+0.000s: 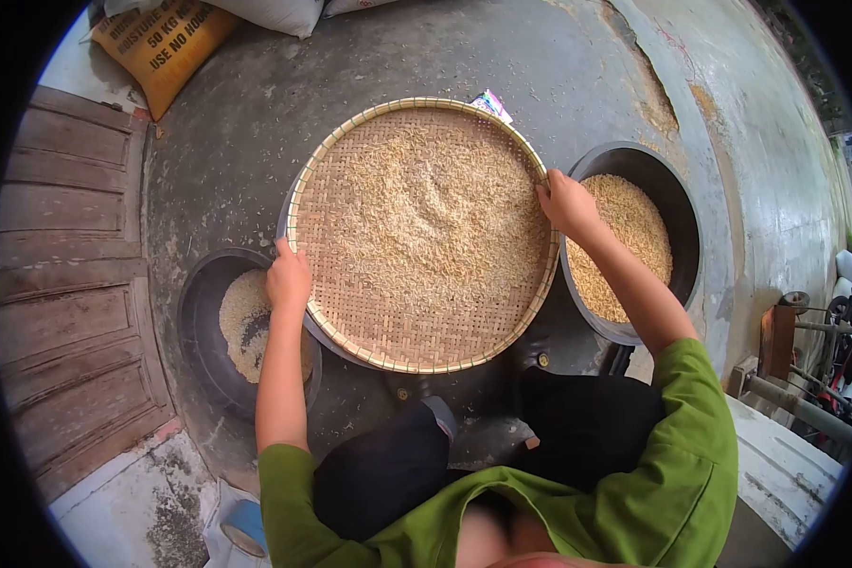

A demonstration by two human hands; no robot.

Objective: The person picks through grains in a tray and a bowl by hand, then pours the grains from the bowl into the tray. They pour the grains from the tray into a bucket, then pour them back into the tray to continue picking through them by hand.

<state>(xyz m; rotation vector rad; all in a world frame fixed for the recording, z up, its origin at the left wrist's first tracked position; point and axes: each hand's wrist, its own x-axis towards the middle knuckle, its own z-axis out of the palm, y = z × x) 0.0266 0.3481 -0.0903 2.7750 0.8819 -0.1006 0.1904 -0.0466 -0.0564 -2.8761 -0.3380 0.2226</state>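
Note:
A round woven tray (369, 336) with a pale rim is held between my two hands, with a layer of husky grain (435, 208) spread over its middle and upper part. My left hand (289, 277) grips the rim at the left, its fingers wrapped round the edge. On the right side, my right hand (568, 204) closes on the rim, thumb on the edge. Beneath the tray, part of a grey basin's rim shows at the left. A dark basin (199, 331) with pale grain lies by my left forearm. Another dark basin (686, 218) holding yellowish grain is under my right forearm.
Grey concrete floor (208, 180) with scattered grains surrounds the tray. An orange sack (166, 47) and a white sack (275, 11) lie at the top left. A wooden door (66, 246) stands at the left. A blue tape roll (244, 528) is at the bottom left.

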